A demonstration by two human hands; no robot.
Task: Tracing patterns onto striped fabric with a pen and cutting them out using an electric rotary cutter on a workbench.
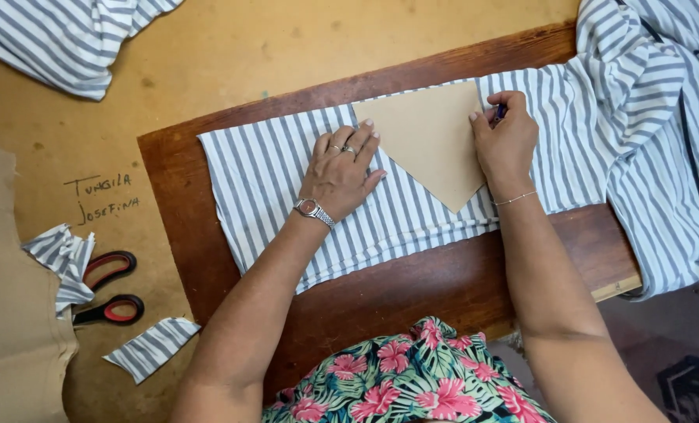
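A tan cardboard pattern piece (431,139), pointed at its near end, lies on grey-and-white striped fabric (271,180) spread over a dark wooden board (412,282). My left hand (340,172) lies flat with fingers spread, pressing the pattern's left edge and the fabric; it wears rings and a wristwatch. My right hand (506,141) rests at the pattern's right edge, its fingers closed on a small dark pen or marker (500,112) whose tip is hidden.
More striped fabric (655,117) hangs off the board's right end, and another piece (59,39) lies at the top left. Red-and-black scissors (108,290) lie at left beside striped scraps (152,348) and a tan paper sheet (12,298).
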